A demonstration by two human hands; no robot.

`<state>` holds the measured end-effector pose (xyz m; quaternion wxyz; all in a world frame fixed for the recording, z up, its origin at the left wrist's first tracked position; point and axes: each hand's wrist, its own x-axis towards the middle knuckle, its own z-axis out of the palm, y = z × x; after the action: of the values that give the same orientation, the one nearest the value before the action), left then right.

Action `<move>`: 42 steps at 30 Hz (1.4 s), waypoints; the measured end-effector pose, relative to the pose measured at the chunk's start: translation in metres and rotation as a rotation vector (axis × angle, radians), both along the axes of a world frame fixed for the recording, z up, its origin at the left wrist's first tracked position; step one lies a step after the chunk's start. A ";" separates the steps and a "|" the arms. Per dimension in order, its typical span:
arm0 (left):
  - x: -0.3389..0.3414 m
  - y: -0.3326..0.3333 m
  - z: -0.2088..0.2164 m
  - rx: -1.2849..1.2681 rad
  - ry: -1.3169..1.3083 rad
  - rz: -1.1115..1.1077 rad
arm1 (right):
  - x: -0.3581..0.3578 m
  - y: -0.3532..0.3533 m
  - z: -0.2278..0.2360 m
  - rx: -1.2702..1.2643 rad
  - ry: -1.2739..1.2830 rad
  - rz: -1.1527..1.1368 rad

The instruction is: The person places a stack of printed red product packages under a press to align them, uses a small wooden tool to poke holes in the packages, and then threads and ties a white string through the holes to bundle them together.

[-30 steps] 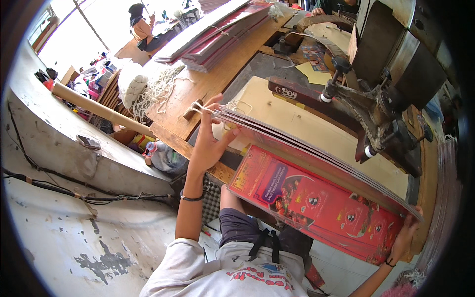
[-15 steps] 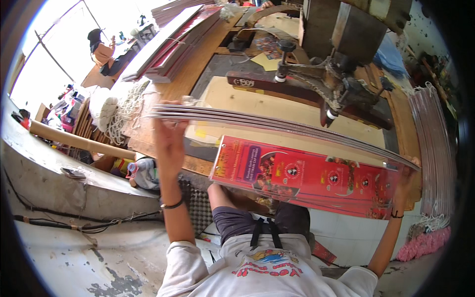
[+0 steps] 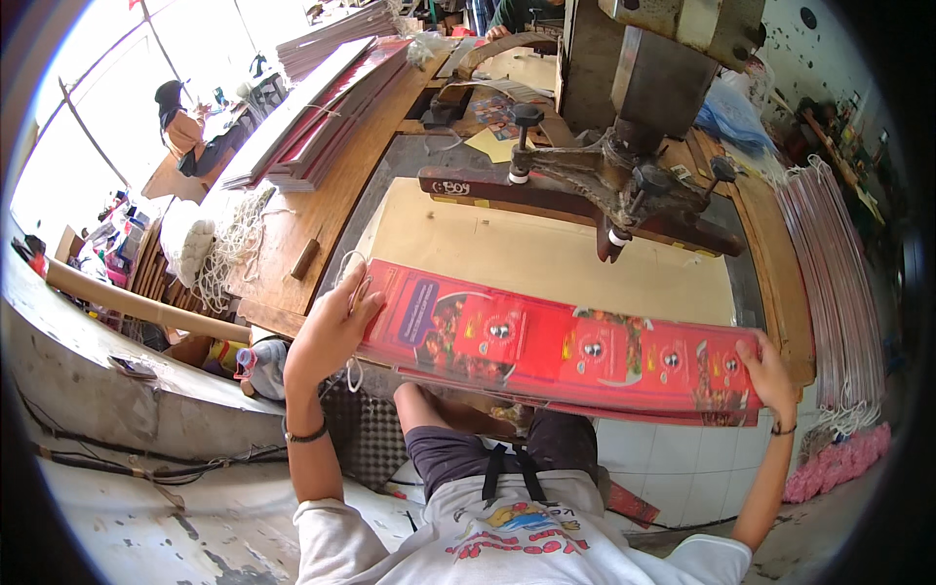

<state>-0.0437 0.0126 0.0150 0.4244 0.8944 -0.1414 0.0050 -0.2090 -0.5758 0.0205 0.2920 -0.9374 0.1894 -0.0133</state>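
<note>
Mid-frame, the person's left hand (image 3: 331, 327) grips the red printed panels (image 3: 531, 336) at one end (white cord (image 3: 350, 375) dangles there), the right hand (image 3: 772, 378) the other; keeping the edges flush and both ends supported should limit sagging.

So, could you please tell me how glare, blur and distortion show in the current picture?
All in the head view: upper-left window blown out to white; small print on the red panels looks soft; the bundle at right seems bowed near the dark rim.
</note>
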 end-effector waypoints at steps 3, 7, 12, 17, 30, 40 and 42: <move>0.027 -0.010 0.014 0.150 0.014 -0.028 | 0.035 0.005 0.025 -0.016 0.084 0.106; 0.083 -0.019 0.011 0.279 0.006 -0.115 | 0.079 -0.022 0.016 -0.003 0.086 0.105; 0.144 -0.025 -0.049 0.066 -0.234 -0.081 | 0.108 -0.061 -0.024 -0.306 -0.288 0.095; 0.077 -0.031 -0.001 0.171 -0.186 -0.123 | 0.093 0.000 0.010 0.022 -0.157 0.332; 0.030 0.043 -0.010 0.107 -0.503 0.278 | 0.038 0.044 0.033 -0.177 -0.243 0.282; 0.050 0.074 -0.050 0.156 -0.554 0.693 | 0.093 0.190 0.056 -0.140 -0.484 0.961; 0.018 0.038 -0.032 0.047 -0.617 0.761 | 0.097 0.217 0.061 -0.092 -0.552 1.020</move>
<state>-0.0255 0.0503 -0.0166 0.3103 0.8487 0.0763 0.4214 -0.1124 -0.3589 0.0811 0.2592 -0.8837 -0.3699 -0.1231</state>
